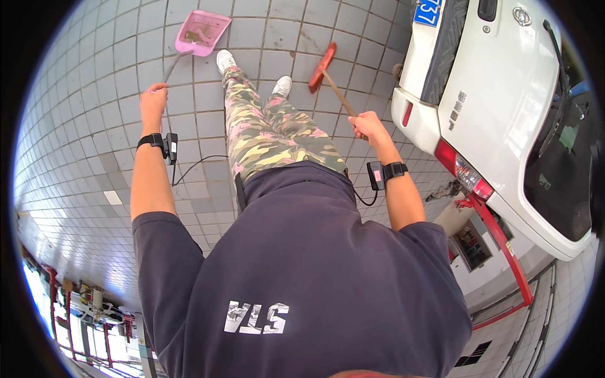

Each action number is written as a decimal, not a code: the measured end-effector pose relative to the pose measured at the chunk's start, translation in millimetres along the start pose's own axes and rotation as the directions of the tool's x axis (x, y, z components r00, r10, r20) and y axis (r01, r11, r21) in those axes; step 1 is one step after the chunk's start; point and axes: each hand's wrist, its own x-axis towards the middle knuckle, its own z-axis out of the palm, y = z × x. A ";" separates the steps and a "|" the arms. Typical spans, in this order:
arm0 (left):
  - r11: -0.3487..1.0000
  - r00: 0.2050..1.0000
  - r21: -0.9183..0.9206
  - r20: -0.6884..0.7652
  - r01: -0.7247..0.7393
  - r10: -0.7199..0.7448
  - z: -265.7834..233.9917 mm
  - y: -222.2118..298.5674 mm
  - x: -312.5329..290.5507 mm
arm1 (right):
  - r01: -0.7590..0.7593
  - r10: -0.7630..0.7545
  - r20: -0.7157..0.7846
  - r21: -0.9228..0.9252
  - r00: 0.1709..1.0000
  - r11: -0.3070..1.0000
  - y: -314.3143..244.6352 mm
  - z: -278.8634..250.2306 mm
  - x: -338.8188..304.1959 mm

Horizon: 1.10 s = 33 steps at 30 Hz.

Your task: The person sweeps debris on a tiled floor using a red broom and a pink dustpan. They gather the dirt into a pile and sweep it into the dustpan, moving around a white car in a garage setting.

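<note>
Fingers (160, 89) clenched, the left hand (153, 102) grasped a pink dustpan (201, 33), the right hand (370, 127) a red broom (322, 68). Both crossed tile edges on the floor (88, 145).

The dustpan (208, 21) is pink, the broom head (322, 68) red, its handle (339, 93) tan. The trousers (274, 135) show green, yellow and pink camouflage; the shoes (225, 61) are white, floor tiles (265, 34) grey.

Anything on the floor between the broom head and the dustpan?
Nothing visible on the direct line from red broom head to pink dustpan: only tiled floor. Both white shoes sit close alongside, on the wearer's side.
</note>
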 end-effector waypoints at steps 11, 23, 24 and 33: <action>0.998 1.000 0.051 0.006 -0.030 0.030 -2.3 -3.2 -0.2 | -0.150 0.158 -0.020 0.199 0.987 0.968 79.1 -75.6 -73.6; 0.995 0.998 0.080 -0.012 -0.054 0.055 2.8 -11.2 13.2 | -0.071 0.071 -0.010 0.002 0.997 0.997 35.2 -2.1 32.2; 0.998 0.999 0.061 -0.012 -0.033 0.034 -0.9 -11.4 7.1 | -0.075 0.071 0.042 0.085 0.997 0.994 16.2 4.0 25.0; 0.998 1.000 0.057 0.013 0.025 -0.026 -6.1 9.1 -2.4 | 0.001 -0.010 0.038 0.234 0.999 0.972 -22.7 -13.1 -24.9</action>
